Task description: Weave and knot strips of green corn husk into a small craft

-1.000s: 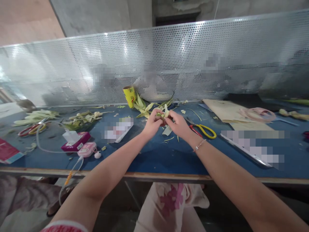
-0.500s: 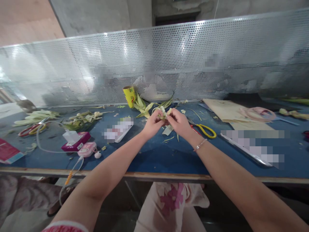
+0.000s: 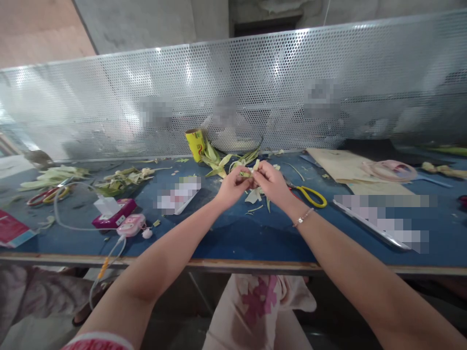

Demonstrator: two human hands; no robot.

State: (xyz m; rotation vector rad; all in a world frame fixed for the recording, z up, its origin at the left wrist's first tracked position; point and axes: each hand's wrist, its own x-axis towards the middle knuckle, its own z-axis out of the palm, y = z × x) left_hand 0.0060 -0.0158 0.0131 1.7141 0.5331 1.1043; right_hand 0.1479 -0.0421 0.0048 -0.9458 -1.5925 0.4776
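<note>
Above the middle of the blue table, my left hand (image 3: pixel 233 185) and my right hand (image 3: pixel 272 182) meet fingertip to fingertip. Both are closed in a pinch on a small pale strip of corn husk (image 3: pixel 256 165), mostly hidden by the fingers. Loose husk scraps (image 3: pixel 254 196) lie on the tabletop just under them. Behind my left hand is a bunch of green and cream corn husks (image 3: pixel 215 163), beside a leaning yellow tube (image 3: pixel 195 145). Scissors with red and yellow handles (image 3: pixel 314 197) rest close to my right wrist, partly covered by it.
On the left are more husks (image 3: pixel 126 182), another pair of scissors (image 3: pixel 47 195), a purple power block (image 3: pixel 115 214) with cables and a pink charger case (image 3: pixel 131 225). Tan paper (image 3: pixel 335 165) and a blurred phone-like slab (image 3: pixel 375 226) lie right. A perforated metal screen (image 3: pixel 248 87) stands behind.
My fingers have shifted slightly around the husk strip, and my right hand has risen a little. The things on the table stay where they were.
</note>
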